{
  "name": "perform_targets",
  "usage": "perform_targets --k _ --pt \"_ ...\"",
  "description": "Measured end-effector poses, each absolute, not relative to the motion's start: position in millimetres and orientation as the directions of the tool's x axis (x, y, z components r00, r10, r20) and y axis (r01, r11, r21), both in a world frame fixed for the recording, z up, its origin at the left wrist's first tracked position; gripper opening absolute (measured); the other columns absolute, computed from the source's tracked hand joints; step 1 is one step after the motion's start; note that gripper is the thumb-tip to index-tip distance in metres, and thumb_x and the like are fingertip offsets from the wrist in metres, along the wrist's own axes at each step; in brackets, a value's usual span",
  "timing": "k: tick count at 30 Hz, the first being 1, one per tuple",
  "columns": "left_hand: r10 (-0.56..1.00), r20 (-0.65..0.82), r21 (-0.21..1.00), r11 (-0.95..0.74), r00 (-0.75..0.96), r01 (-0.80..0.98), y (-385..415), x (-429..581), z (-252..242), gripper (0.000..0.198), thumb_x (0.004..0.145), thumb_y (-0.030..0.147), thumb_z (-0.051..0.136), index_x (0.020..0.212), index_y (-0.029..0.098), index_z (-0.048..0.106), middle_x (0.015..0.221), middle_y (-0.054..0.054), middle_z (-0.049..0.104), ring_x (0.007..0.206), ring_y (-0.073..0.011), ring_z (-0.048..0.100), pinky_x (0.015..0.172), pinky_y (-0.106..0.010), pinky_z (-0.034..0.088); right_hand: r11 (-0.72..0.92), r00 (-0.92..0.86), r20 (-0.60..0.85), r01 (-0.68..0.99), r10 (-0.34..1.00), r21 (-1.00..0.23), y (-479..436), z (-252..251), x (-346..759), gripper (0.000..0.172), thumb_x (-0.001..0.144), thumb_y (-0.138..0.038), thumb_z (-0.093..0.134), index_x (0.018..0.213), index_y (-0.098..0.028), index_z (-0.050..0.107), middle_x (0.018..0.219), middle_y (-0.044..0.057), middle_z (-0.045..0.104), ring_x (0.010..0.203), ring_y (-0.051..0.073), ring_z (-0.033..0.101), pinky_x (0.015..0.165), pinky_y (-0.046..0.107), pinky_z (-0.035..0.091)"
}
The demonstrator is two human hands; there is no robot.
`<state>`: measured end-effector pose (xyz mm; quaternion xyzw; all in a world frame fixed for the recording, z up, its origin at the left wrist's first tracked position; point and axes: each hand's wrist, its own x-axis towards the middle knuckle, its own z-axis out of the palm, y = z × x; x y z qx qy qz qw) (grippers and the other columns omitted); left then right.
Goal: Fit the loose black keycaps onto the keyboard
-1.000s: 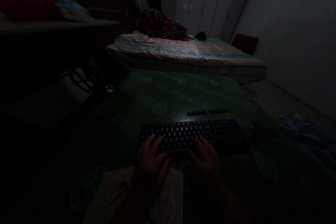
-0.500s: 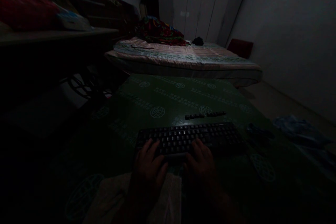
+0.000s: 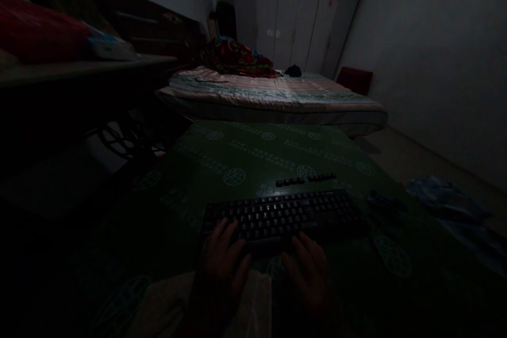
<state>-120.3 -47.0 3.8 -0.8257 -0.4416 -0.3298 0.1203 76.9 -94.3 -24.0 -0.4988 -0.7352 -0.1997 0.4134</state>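
Both hands have drawn back toward the near edge of the green mat (image 3: 253, 153). The left hand (image 3: 222, 264) keeps open fingertips on the keyboard (image 3: 281, 214); the right hand (image 3: 311, 269), open and holding nothing, now lies at its front edge. The keyboard sits mid-mat. Key contact is easing off.

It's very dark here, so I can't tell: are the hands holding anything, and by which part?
Nothing is held. Left hand and right hand lie open, fingers at the keyboard's near edge.
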Motion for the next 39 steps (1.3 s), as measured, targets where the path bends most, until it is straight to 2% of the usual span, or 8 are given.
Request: perform_targets --k 5,10,16,20,24,33,39 --pt "0.620 0.639 -0.012 -0.584 0.455 0.812 -43 -125 -2 0.026 0.081 0.020 0.054 0.106 0.015 0.058 0.121 -0.016 0.059 0.122 -0.0341 0.045 0.090 -0.051 0.046 0.385 -0.047 0.841 0.902 0.539 -0.196 -106 -55 54 0.020 0.080 -0.013 0.046 0.092 -0.018 0.062 0.101 0.014 0.066 0.105 0.030 0.059 0.085 0.048 0.048" --pt "0.610 0.592 -0.110 -0.586 0.526 0.803 -39 -131 -8 0.029 0.081 0.023 0.054 0.109 0.018 0.058 0.122 -0.013 0.060 0.117 -0.0310 0.051 0.091 -0.048 0.044 0.346 0.034 0.867 0.909 0.498 -0.234 -102 -66 43 0.019 0.081 -0.014 0.041 0.082 -0.020 0.059 0.088 0.013 0.067 0.094 0.029 0.062 0.079 0.050 0.049" --pt "0.561 0.663 -0.104 -0.587 0.496 0.803 -35 -130 -13 0.026 0.080 0.021 0.054 0.105 0.019 0.058 0.115 -0.012 0.064 0.113 -0.0305 0.055 0.090 -0.046 0.042 0.373 -0.145 0.891 0.927 0.429 -0.029 -92 -61 50 0.019 0.081 -0.014 0.040 0.080 -0.020 0.059 0.082 0.009 0.067 0.081 0.023 0.063 0.071 0.038 0.052" --pt "0.501 0.698 -0.150 -0.597 0.512 0.788 -30 -133 -17 0.027 0.078 0.022 0.054 0.105 0.019 0.058 0.112 -0.012 0.066 0.109 -0.0307 0.057 0.088 -0.044 0.041 0.307 0.021 0.935 0.942 0.354 -0.137 -86 -75 41 0.023 0.081 -0.012 0.037 0.075 -0.021 0.058 0.079 0.008 0.066 0.081 0.023 0.062 0.074 0.041 0.051" --pt "0.480 0.689 -0.192 -0.601 0.542 0.776 -25 -137 -17 0.030 0.077 0.025 0.056 0.107 0.020 0.058 0.113 -0.011 0.066 0.107 -0.0298 0.058 0.086 -0.042 0.042 0.298 0.063 0.930 0.937 0.362 -0.180 -82 -80 35 0.024 0.082 -0.017 0.037 0.074 -0.022 0.059 0.078 0.008 0.067 0.080 0.024 0.062 0.074 0.042 0.051" --pt "0.472 0.697 -0.238 -0.558 0.540 0.795 -20 -140 -24 0.030 0.078 0.028 0.053 0.106 0.020 0.058 0.112 -0.011 0.066 0.108 -0.0288 0.057 0.087 -0.040 0.040 0.285 0.058 0.950 0.947 0.307 -0.150 -74 -92 34 0.017 0.080 -0.016 0.040 0.074 -0.021 0.055 0.077 0.009 0.065 0.078 0.025 0.061 0.071 0.042 0.050" --pt "0.473 0.670 -0.281 -0.552 0.572 0.785 -20 -142 -22 0.031 0.078 0.027 0.053 0.106 0.016 0.059 0.113 -0.014 0.065 0.108 -0.0313 0.056 0.086 -0.042 0.041 0.326 -0.042 0.914 0.940 0.403 -0.101 -77 -92 41 0.016 0.082 -0.018 0.041 0.082 -0.022 0.057 0.084 0.009 0.066 0.083 0.023 0.060 0.072 0.038 0.051"
